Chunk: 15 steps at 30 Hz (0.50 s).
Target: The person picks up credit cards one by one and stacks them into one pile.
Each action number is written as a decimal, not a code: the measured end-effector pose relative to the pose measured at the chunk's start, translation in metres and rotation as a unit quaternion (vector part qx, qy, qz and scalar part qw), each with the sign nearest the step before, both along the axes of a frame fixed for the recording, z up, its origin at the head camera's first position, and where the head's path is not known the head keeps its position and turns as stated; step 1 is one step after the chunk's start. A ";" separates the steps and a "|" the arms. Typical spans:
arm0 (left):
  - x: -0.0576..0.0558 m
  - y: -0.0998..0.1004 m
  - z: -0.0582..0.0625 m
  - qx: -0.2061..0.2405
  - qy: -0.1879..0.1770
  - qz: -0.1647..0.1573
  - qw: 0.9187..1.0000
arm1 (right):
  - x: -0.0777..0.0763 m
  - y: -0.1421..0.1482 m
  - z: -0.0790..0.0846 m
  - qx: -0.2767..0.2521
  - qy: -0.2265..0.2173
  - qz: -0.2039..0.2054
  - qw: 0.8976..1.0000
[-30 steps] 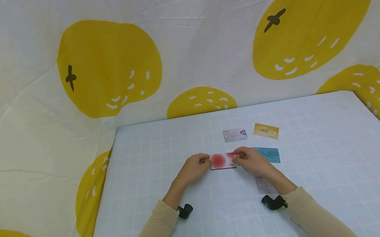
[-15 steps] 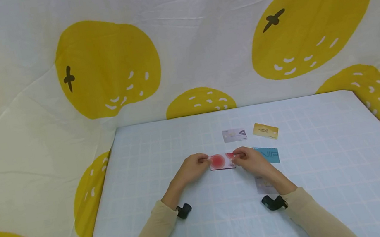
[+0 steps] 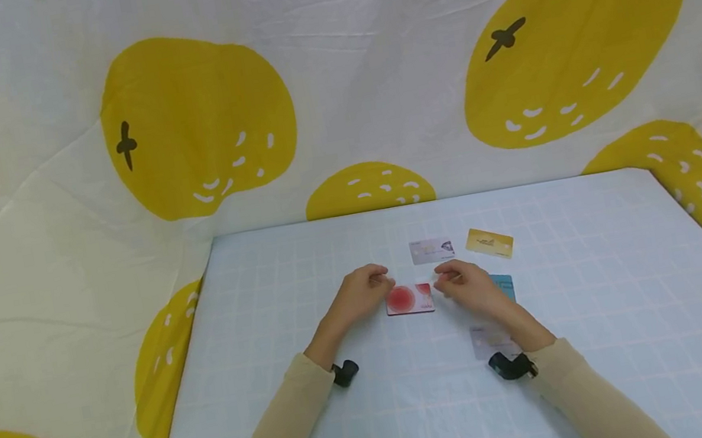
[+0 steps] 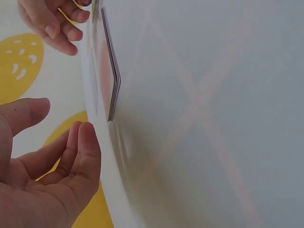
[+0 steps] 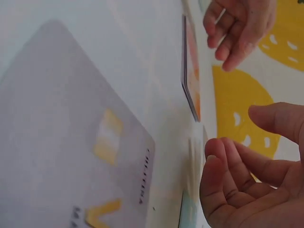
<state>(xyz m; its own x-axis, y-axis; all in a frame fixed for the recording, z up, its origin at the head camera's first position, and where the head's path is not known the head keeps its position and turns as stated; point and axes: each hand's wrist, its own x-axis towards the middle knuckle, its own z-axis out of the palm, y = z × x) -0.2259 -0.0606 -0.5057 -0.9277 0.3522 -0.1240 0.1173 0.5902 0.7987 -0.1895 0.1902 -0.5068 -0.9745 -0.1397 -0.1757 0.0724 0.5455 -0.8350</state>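
A small stack of cards (image 3: 410,300), its top card white with red circles, lies flat on the table. Both wrist views show several layers along its edge. My left hand (image 3: 360,295) hovers at the stack's left end, fingers loosely bent and thumb apart, holding nothing. Off the right end is my right hand (image 3: 472,290), also holding nothing; in the right wrist view a gap parts its thumb from its fingers. Beneath that hand a teal card (image 3: 504,285) is partly hidden. Closer to me, a grey card (image 5: 71,133) with a gold chip lies partly under the right forearm.
Behind the stack lie a silver-grey card (image 3: 432,249) and a gold card (image 3: 490,243), apart from each other. A pale checked cloth covers the table (image 3: 264,280). At its far edge hangs a white sheet (image 3: 358,55) printed with yellow fruit.
Both hands have let go of the stack's ends and drawn slightly up and away from it. The stack stays in place on the table. The right hand now covers more of the teal card.
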 end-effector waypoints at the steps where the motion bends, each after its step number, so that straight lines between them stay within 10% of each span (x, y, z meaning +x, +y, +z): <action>1: -0.002 0.002 0.001 0.000 0.002 0.000 1.000 | -0.002 0.002 0.001 0.005 0.008 0.000 1.000; 15: -0.040 0.037 0.006 -0.023 -0.001 0.003 1.000 | -0.044 0.035 0.004 0.051 0.066 -0.010 0.996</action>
<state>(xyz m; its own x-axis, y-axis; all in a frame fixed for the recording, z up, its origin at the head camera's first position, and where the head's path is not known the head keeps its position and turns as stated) -0.2654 -0.0237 -0.5002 -0.9297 0.3402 -0.1411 0.1123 0.6266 0.7712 -0.2334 0.2252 -0.5025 -0.9925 -0.1075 -0.0577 -0.0228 0.6279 -0.7779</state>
